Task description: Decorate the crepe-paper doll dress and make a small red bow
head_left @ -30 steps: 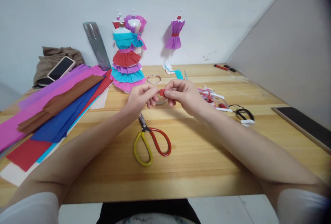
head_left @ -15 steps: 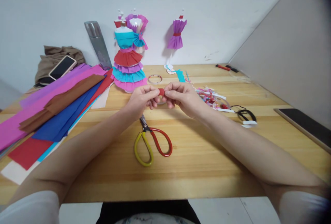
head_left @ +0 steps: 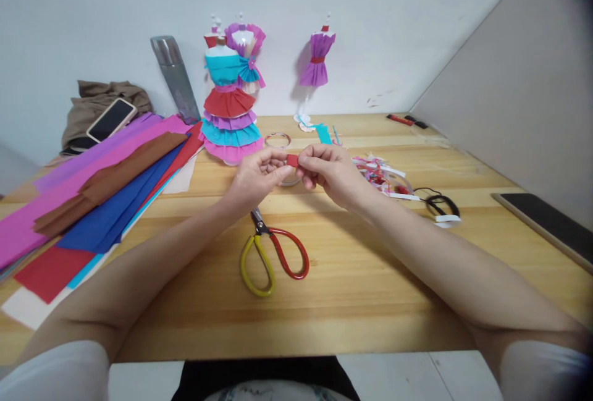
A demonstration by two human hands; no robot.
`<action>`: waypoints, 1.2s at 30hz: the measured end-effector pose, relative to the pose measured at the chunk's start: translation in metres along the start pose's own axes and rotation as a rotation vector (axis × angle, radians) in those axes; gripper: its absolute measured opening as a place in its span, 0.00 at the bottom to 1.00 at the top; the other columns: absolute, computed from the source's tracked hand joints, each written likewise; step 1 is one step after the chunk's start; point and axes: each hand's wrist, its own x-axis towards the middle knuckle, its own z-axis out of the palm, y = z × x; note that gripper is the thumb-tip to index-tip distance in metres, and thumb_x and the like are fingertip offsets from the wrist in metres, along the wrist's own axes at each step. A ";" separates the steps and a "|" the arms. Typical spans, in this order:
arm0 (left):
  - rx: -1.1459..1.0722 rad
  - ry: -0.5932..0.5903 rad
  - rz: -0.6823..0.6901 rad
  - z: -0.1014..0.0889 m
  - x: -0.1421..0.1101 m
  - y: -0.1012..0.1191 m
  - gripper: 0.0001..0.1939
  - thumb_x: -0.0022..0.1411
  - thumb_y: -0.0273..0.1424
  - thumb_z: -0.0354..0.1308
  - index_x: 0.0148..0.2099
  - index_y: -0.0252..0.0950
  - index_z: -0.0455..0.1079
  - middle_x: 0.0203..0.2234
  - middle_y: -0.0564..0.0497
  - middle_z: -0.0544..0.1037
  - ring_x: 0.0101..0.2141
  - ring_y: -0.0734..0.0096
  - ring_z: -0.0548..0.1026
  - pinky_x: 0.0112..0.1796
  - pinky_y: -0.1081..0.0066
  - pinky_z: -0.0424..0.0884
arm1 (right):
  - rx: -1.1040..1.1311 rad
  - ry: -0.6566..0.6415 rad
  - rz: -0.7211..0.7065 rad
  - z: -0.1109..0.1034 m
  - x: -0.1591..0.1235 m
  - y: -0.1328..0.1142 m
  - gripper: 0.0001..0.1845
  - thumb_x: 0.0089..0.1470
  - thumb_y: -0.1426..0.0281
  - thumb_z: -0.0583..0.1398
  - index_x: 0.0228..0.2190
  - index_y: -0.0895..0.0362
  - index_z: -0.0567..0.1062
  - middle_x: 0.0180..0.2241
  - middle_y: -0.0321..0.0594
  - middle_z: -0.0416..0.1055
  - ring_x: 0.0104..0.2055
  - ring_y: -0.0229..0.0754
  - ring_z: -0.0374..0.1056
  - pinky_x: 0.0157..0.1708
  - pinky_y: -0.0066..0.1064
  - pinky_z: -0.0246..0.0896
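Between my two hands is a small piece of red paper (head_left: 292,160), raised above the table. My left hand (head_left: 260,173) pinches its left edge with thumb and forefinger. On the right side, the thumb and fingers of my right hand (head_left: 328,169) close on the other edge. Below my left hand lie scissors (head_left: 260,228) with one yellow and one red handle, their blade tips hidden behind the hand. Partly covered by my fingers, a roll of tape (head_left: 290,180) rests on the table, and another ring-shaped roll (head_left: 278,139) lies just behind.
Long coloured paper strips (head_left: 115,197) fan out at left, near a phone (head_left: 112,120) and a steel flask (head_left: 175,76). Small dress forms (head_left: 229,101) in paper dresses stand by the wall, another (head_left: 317,61) further right. Paper scraps (head_left: 377,173) and a black cord (head_left: 442,206) lie at right.
The red piece has tilted and shifted slightly right and up. My left thumb has moved lower, and the fingers of both hands have shifted their hold a little.
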 end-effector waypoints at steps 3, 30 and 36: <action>0.048 0.008 0.083 0.001 0.001 -0.005 0.13 0.52 0.23 0.70 0.42 0.33 0.78 0.28 0.54 0.79 0.27 0.79 0.75 0.30 0.79 0.71 | -0.012 -0.005 -0.001 0.001 -0.001 0.000 0.17 0.44 0.59 0.73 0.22 0.54 0.73 0.20 0.34 0.72 0.18 0.32 0.62 0.19 0.28 0.56; -0.017 -0.057 -0.107 0.001 -0.001 -0.001 0.14 0.71 0.31 0.62 0.31 0.32 0.74 0.21 0.52 0.78 0.19 0.79 0.74 0.21 0.80 0.69 | -0.382 -0.002 -0.098 0.001 0.000 0.008 0.20 0.53 0.54 0.67 0.23 0.54 0.69 0.21 0.35 0.68 0.23 0.36 0.62 0.23 0.30 0.58; -0.088 -0.088 -0.123 0.000 -0.002 0.000 0.12 0.68 0.36 0.65 0.35 0.31 0.76 0.23 0.50 0.80 0.19 0.77 0.75 0.20 0.79 0.70 | -0.526 0.123 -0.209 -0.001 0.002 0.012 0.13 0.54 0.60 0.67 0.27 0.54 0.71 0.28 0.38 0.71 0.30 0.41 0.66 0.28 0.32 0.62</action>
